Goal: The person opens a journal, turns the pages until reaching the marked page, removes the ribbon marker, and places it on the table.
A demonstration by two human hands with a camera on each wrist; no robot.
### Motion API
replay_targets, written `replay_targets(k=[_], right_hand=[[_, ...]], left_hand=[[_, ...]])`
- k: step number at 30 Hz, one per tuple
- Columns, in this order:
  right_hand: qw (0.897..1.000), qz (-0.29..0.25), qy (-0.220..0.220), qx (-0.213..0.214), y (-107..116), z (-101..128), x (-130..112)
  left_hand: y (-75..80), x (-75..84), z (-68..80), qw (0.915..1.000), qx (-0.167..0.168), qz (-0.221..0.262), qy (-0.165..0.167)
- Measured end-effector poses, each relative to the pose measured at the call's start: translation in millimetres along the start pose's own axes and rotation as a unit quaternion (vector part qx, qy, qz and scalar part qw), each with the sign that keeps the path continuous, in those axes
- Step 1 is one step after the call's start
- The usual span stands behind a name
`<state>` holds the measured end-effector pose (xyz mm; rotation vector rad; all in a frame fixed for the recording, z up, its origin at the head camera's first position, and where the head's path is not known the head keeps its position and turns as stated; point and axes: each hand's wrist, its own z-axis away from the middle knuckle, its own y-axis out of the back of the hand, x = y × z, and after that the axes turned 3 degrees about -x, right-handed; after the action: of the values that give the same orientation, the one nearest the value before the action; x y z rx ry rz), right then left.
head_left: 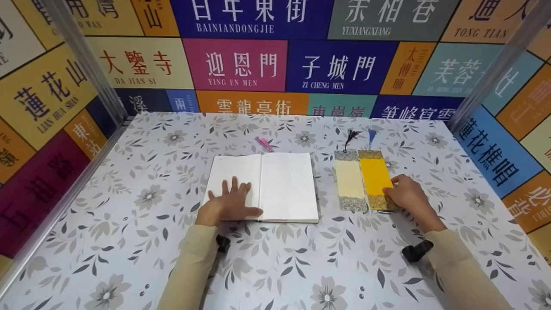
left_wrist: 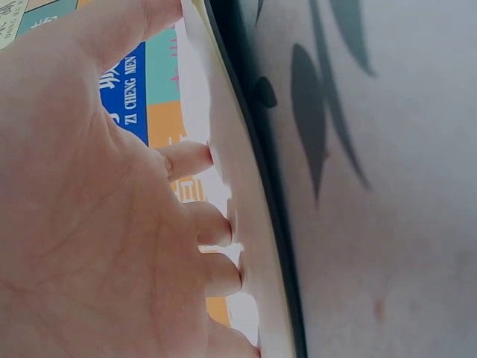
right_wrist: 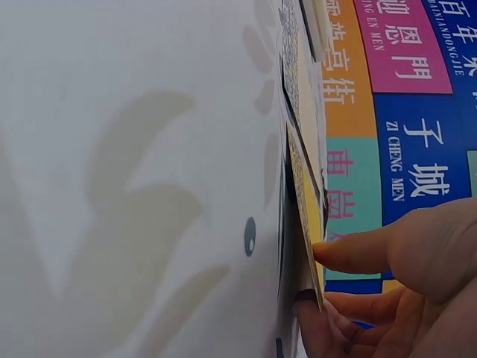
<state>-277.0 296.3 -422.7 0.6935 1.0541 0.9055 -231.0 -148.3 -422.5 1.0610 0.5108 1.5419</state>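
Observation:
An open notebook [head_left: 286, 185] with blank white pages lies on the table in the head view. Spread fingers of my left hand [head_left: 232, 200] press on its left page; the left wrist view shows the palm and fingertips on the paper's edge [left_wrist: 238, 171]. Off to the right, a yellow bookmark [head_left: 375, 176] with a blue tassel is pinched at its right edge by my right hand [head_left: 409, 196]. In the right wrist view the thumb is on top, a finger beneath, and that edge tilts up slightly. Beside it lies a cream bookmark [head_left: 349, 178] with a black tassel.
A small pink and purple item [head_left: 264, 144], possibly a clip, lies just behind the notebook. The table [head_left: 275, 267] has a floral cover. Colourful panels with Chinese lettering [head_left: 241, 64] stand along the back and sides, with clear posts [head_left: 486, 82] at the corners.

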Motion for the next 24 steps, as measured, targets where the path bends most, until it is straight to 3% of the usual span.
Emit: replay_targets(k=[7, 24], right_hand=[[1.000, -0.005, 0.022, -0.002, -4.0, 2.8, -0.3], [1.000, -0.003, 0.024, 0.016, -6.1, 8.9, -0.6]], left_hand=[[-1.8, -1.6, 1.3, 1.0000, 0.000, 0.000, 0.001], [-0.5, 0.5, -1.5, 1.0000, 0.004, 0.001, 0.003]])
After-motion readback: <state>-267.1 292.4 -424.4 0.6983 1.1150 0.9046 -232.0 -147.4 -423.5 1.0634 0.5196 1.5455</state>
